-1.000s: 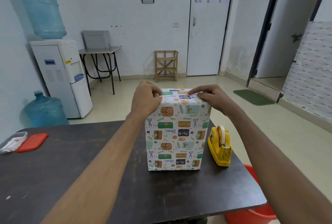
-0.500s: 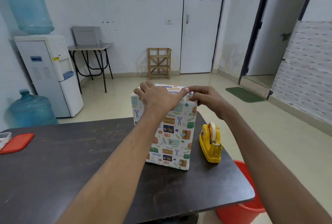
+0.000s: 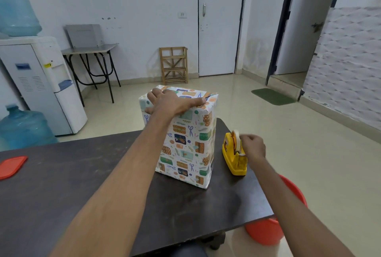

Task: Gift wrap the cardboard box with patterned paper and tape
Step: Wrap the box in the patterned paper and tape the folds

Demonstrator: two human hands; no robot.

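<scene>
While both forearms reached in from the near edge, the dark table (image 3: 61, 184) carried everything relevant. Right hand (image 3: 252, 146) sat at the yellow tape dispenser (image 3: 234, 159), fingers curled in tight at the tape roll (image 3: 236, 139) (looked like a pinch on the tape end, but couldn't tell for sure, the tape itself was too small to see). Dispenser stood on the table's right side, just beside the wrapped box (image 3: 187, 143), not touching it.

Box stood upright near the table's far right corner, fully covered in patterned paper on the visible faces. Left hand (image 3: 173, 103) lay flat on the box top, palm down, fingers spread wide, thumb pressing near the right top edge. One flap at the far right top corner stood slightly lifted.

An orange lid (image 3: 11, 166) lay flat at the table's left edge, well apart from the box. Red bucket (image 3: 274, 225) sat on the floor below the table's right side, partly hidden by the right forearm.

Further back: water dispenser (image 3: 41, 83) at left, wooden rack (image 3: 173, 65) against the far wall, green mat (image 3: 272, 96) by the doorway at right.
</scene>
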